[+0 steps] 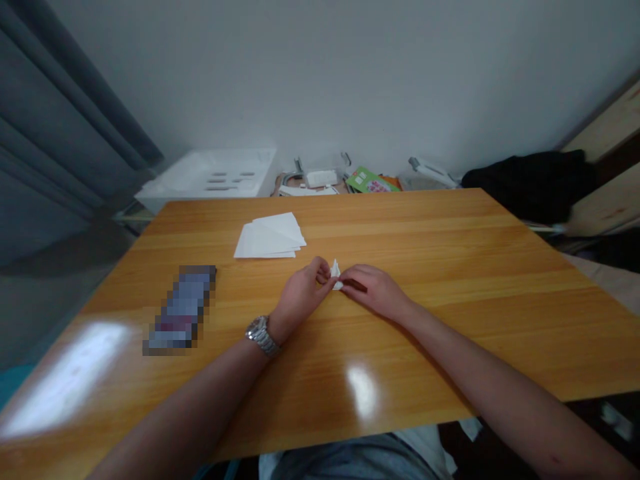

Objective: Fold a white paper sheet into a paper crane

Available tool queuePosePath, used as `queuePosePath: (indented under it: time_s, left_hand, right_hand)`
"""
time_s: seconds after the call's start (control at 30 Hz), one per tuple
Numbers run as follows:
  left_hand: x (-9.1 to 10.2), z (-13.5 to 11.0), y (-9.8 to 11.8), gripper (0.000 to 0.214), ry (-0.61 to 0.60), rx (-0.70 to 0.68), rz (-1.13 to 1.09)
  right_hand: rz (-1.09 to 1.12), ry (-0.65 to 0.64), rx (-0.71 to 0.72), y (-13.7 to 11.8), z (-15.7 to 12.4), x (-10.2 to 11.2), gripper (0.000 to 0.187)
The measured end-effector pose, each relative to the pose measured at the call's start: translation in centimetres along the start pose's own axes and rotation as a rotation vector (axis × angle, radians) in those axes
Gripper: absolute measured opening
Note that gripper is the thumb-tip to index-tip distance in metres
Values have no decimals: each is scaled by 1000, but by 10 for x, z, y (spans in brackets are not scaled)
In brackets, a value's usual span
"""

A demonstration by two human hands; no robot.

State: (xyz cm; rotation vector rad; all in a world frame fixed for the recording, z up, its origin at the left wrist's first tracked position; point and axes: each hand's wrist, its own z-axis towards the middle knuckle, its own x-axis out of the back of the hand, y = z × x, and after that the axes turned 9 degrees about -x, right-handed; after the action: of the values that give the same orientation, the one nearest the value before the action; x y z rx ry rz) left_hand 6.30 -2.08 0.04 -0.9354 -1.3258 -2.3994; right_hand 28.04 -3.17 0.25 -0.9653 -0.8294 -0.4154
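Observation:
A small folded piece of white paper point(335, 273) rests on the wooden table point(450, 267) near its middle. My left hand point(300, 297), with a metal watch point(261, 335) on its wrist, pinches the paper from the left with closed fingers. My right hand point(373, 288) pinches the same paper from the right, fingers pressed together. Most of the paper is hidden between the fingertips.
A stack of white paper sheets point(271, 237) lies further back on the table. A blurred dark flat object point(181, 310) lies at the left. Beyond the far edge are a white plastic box point(210, 175), clutter on the floor point(345, 180) and dark cloth point(530, 180).

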Motion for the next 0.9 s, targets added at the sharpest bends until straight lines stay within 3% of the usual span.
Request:
queuePosePath:
  time_s: [0.13,0.47,0.73,0.9]
  left_hand:
    - [2,-1,1,15,-10,-96,131]
    - [7,-1,2,7,-76,-166,213]
    - [9,-5,1,22,-140,-276,313]
    - [8,-5,1,26,-162,-285,394]
  right_hand:
    - [35,8,25,1,-1,1,16]
    - [-66,25,49,-3,-3,2,15]
    - [-154,-11,98,3,-2,4,39]
    - [-225,-60,78,6,-1,5,42]
